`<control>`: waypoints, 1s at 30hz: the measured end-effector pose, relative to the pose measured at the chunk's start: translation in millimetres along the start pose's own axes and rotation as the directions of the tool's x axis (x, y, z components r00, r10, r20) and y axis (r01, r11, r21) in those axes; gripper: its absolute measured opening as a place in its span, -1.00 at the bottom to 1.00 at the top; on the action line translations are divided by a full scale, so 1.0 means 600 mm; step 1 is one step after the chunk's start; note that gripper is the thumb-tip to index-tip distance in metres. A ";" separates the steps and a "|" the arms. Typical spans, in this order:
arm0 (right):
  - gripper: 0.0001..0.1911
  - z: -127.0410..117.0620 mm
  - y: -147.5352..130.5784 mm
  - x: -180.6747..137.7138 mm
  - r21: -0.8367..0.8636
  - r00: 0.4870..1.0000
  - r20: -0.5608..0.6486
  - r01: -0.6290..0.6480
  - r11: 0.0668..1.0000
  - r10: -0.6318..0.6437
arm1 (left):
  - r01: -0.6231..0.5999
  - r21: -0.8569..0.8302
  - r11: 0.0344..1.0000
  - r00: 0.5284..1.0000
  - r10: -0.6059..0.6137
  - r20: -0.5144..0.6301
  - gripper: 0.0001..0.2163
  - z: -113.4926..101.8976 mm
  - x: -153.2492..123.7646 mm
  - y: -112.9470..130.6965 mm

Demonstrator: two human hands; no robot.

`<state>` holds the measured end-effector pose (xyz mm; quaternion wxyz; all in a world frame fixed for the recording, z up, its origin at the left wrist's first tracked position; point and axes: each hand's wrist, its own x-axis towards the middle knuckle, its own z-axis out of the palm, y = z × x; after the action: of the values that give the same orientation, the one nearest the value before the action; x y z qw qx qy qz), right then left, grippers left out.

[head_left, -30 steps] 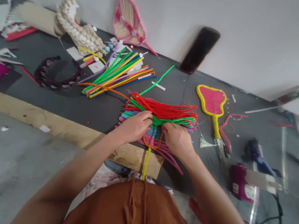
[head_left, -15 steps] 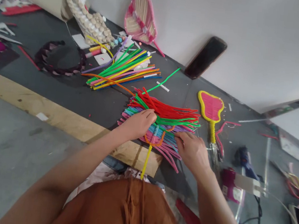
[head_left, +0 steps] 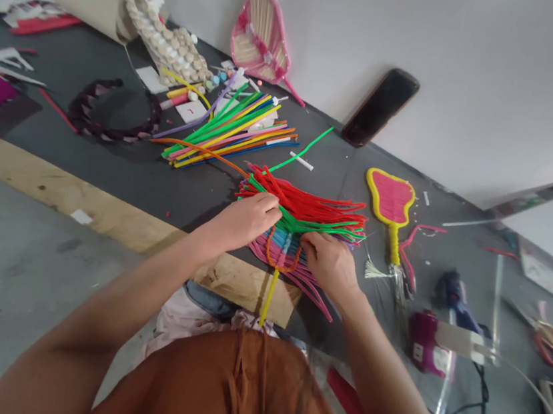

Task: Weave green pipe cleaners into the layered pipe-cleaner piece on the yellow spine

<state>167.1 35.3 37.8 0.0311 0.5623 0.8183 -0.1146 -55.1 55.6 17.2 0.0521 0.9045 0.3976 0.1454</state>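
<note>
A fan-like bundle of pipe cleaners (head_left: 327, 203), red on top with green, blue, purple and pink layers beneath, lies at the table's front edge. Down its middle runs a wrapped blue-and-pink stem, ending in a yellow stick (head_left: 269, 297) that points at my body. An orange loop (head_left: 268, 249) curves around the stem. My left hand (head_left: 255, 214) is closed at the bundle's left half, fingertips pinching at the green pipe cleaners. My right hand (head_left: 331, 261) pinches a pipe cleaner just right of the stem; its fingers partly hide the strand and the loop's right side.
Loose coloured pipe cleaners (head_left: 230, 131) lie behind to the left, near a dark braided headband (head_left: 114, 113). A phone (head_left: 382, 106) leans on the wall. Right of the bundle are a pink-and-yellow fan (head_left: 393, 198), a purple glue gun (head_left: 424, 339) and scissors (head_left: 547, 338).
My right hand has moved left, closer to the stem. My left hand has shifted slightly left and up. The red and green strands now cover more of the lower layers.
</note>
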 end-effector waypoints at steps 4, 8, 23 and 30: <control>-0.75 0.013 0.010 0.000 0.063 0.998 -0.059 0.035 0.997 -0.031 | -0.050 0.195 0.980 0.999 0.049 0.011 -0.83 -0.011 0.002 -0.008; -0.77 0.016 0.015 -0.002 0.099 0.996 -0.083 0.053 0.994 -0.045 | -0.050 0.218 0.975 0.999 0.047 0.019 -0.84 -0.009 0.001 -0.014; -0.79 -0.007 0.020 -0.016 0.018 0.997 -0.067 0.034 0.999 -0.033 | 0.349 0.042 0.936 0.886 -0.315 -0.341 -0.92 -0.051 -0.051 -0.013; -0.75 -0.043 0.069 -0.048 0.075 0.998 -0.052 -0.034 0.997 0.038 | 0.346 -0.299 0.889 0.819 -0.442 -0.366 -0.94 -0.054 -0.053 0.021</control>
<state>217.9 29.0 61.5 -0.0095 0.5808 0.8037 -0.1293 -76.3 23.1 43.6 0.0928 0.7368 0.5601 0.3672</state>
